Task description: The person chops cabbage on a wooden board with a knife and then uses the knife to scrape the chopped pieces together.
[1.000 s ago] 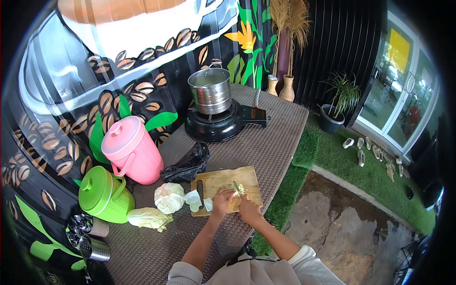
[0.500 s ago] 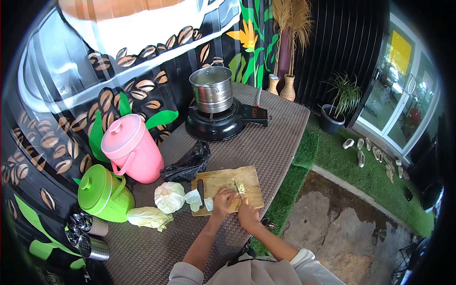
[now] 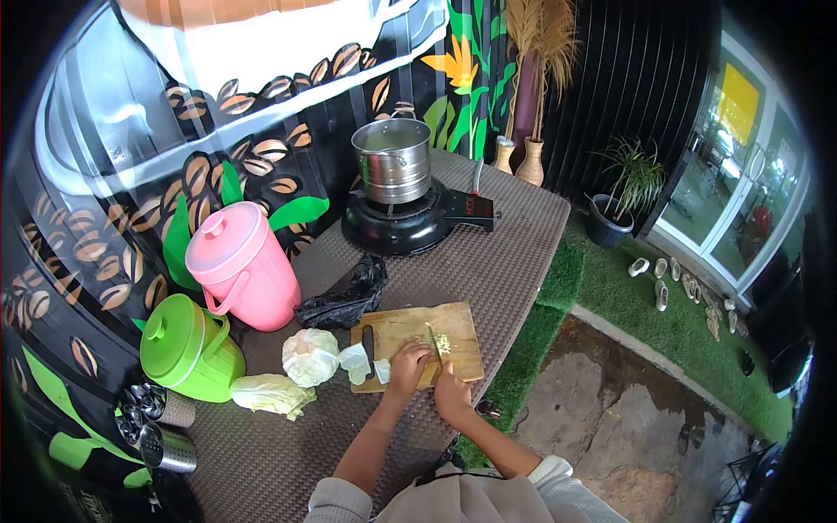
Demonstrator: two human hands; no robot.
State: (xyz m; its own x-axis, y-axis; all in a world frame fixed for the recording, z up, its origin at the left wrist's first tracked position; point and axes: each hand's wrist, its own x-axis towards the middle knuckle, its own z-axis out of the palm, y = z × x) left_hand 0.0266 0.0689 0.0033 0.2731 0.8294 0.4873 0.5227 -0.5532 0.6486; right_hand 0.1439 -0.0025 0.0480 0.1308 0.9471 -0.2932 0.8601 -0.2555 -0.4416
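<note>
On a wooden cutting board (image 3: 401, 326) lies a small heap of finely chopped pale pieces (image 3: 444, 343). My right hand (image 3: 452, 394) is closed round the handle of a knife (image 3: 433, 336), its blade over the board beside the heap. My left hand (image 3: 410, 363) rests on the board left of the blade, fingers bent together; what lies under them is hidden. Left of the board are thin pale scraps (image 3: 355, 363), a round whitish cabbage (image 3: 310, 356) and a pale leafy vegetable (image 3: 273, 395).
A metal pot (image 3: 392, 166) stands on a black stove (image 3: 397, 228) at the table's back. A black plastic bag (image 3: 347, 294) lies behind the board. Pink (image 3: 244, 266) and green (image 3: 193, 349) lidded jugs and metal cutlery holders (image 3: 168, 448) stand left. The table (image 3: 514, 235) ends on the right.
The knife blade stands a little higher and tilts further left over the chopped pieces. The whole view has shifted slightly.
</note>
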